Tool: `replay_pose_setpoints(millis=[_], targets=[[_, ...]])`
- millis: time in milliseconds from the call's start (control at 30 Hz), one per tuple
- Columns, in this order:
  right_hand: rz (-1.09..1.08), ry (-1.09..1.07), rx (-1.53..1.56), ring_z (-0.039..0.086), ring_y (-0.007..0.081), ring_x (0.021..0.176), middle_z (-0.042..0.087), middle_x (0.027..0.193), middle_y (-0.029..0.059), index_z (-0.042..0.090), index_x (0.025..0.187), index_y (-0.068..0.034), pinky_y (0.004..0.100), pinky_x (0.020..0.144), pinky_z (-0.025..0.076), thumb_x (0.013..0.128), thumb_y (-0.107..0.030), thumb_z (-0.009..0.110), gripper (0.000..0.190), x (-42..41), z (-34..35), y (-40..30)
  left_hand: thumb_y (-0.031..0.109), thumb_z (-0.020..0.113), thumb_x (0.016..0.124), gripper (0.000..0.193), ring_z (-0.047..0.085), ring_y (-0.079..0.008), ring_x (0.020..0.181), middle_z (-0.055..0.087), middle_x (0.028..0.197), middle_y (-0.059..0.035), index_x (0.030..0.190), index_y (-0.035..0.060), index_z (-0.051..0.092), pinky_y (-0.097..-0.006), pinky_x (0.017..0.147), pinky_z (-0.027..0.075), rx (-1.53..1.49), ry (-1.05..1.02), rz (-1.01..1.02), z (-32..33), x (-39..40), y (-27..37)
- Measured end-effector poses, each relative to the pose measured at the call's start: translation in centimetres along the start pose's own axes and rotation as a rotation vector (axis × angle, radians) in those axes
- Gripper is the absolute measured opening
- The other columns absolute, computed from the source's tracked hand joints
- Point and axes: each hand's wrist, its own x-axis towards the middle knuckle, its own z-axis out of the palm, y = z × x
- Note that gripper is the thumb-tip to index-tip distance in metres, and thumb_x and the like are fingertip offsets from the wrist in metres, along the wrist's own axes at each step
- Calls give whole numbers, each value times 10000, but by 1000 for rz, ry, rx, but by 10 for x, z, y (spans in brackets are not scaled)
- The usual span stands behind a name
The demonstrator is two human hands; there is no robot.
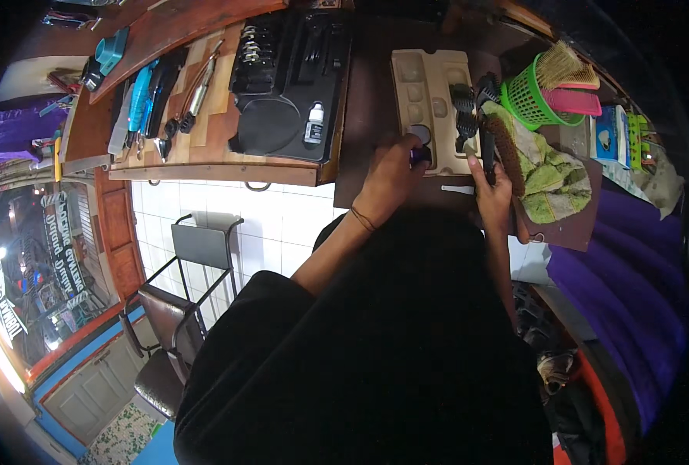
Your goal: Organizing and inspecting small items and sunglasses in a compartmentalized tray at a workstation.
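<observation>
My left hand [386,174] is at the near left corner of a beige moulded tray [430,110], its fingers closed around a small dark object [420,156] with a purple tint. Beside those fingers a round grey disc [420,133] sits in the tray. My right hand [494,189] is at the tray's near right corner, thumb against a small pale piece at the edge; its grip is unclear. Black clipper guards [465,125] lie along the tray's right side. Close to my right fingers are a long black object [488,148] and a brown-bristled brush [504,154].
A green-and-white towel [553,186] lies right of the brush, below a green basket [521,102] of combs and brushes. Leftward, a wooden counter [205,160] carries a black case insert [292,75], a small bottle [314,123] and hair clippers [202,90]. A chair [176,308] stands lower left.
</observation>
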Motion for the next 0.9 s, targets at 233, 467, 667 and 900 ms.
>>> replay_pose_setpoints(millis=[233,467,667,900], targets=[[29,-12,7,666,137,898,786,991,56,784,1159,36,318,865,542,1047,-413,858,469,-2,-1,-7,127,882,906,355,792,-458,959,800,1054,-252,1196,-4,727,-515,794,636,107,-56,-39,1,3,16],[75,-10,-17,661,124,887,785,975,47,789,1139,36,311,850,537,1048,-399,858,449,-6,-1,-23,95,830,924,341,814,-391,904,778,997,-246,1235,0,727,-479,783,633,8,109,-55,-5,1,25],[-40,19,-23,657,112,882,785,974,24,793,1136,31,306,853,538,1052,-371,857,416,-2,3,-12,101,792,1004,309,772,-180,861,802,1017,-168,1282,-17,726,-356,789,625,-325,-83,-149,-11,2,-7],[-2,14,45,660,112,891,786,976,29,795,1149,32,305,863,541,1052,-350,858,399,-1,3,-12,164,815,1049,284,770,-132,872,830,949,-122,1255,-25,768,-327,808,622,-407,36,-287,-4,-6,-16]])
